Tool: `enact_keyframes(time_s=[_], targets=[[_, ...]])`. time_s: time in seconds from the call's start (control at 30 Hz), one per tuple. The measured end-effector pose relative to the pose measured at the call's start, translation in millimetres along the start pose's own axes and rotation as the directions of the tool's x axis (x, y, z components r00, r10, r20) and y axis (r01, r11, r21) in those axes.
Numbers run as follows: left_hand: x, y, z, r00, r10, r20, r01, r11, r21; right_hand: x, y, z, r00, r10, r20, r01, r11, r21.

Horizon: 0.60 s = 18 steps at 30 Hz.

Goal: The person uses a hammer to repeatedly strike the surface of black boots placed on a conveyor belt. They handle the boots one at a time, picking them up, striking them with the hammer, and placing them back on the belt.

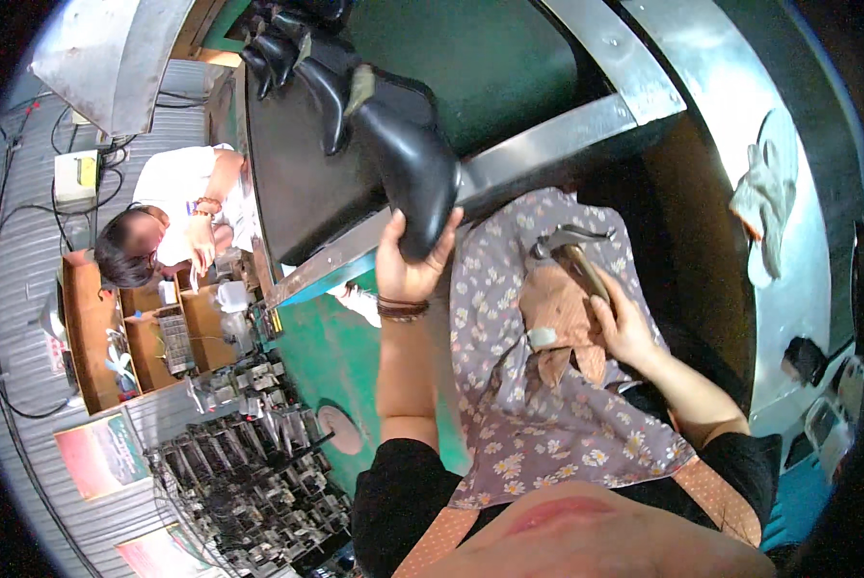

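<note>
At the bottom of the frame, the wearer's grey daisy-print apron [538, 433] hangs in soft folds, with a crumpled peach fabric patch [559, 308] near its middle. Right of centre, the right hand [624, 323] is closed around the handle of a hammer [578, 262]; the fingers hide the handle's lower end. The handle looks wooden, and the curved, dull metal head lies across its upper end, over the apron.

At the centre, the left hand [414, 255] grips a black shoe [408, 144] by its tapering lower end, thumb and fingers on opposite sides, so part of that end is covered. The shoe is smooth, glossy and leather-like. Its long axis slants from upper left to lower right, the tapering end pointing down the frame toward the wearer; a pale patch shows at the upper end.

Beyond it, more black shoes [324, 96] crowd the dark, metal-edged surface [292, 183], overlapping and cut off by the top edge. At the right, a grey glove [767, 193] lies on bare metal.

Farther off at left, a person in white [183, 178] bends by a brown compartmented box [94, 332]; the small contents are hard to make out. Behind stands a ribbed wall [27, 356].
</note>
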State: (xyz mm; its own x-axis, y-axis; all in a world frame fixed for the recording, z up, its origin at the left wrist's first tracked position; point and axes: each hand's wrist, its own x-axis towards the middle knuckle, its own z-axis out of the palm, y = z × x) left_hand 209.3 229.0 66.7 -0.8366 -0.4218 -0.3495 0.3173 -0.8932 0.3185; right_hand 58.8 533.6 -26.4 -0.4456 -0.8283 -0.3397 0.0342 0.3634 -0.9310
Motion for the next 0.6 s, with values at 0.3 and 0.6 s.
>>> enact_keyframes(time_s=[0.3,0.6], targets=[[61,24,32,0.946,-0.282,-0.162,0.32,0.897,0.307,-40,-16,2,0.995,0.1,-0.027,-0.096,0.987,0.128],[256,133,56,0.986,0.169,0.001,-0.152,0.886,0.438,-44,-16,-1,0.991,0.115,-0.062,-0.113,0.993,0.026]])
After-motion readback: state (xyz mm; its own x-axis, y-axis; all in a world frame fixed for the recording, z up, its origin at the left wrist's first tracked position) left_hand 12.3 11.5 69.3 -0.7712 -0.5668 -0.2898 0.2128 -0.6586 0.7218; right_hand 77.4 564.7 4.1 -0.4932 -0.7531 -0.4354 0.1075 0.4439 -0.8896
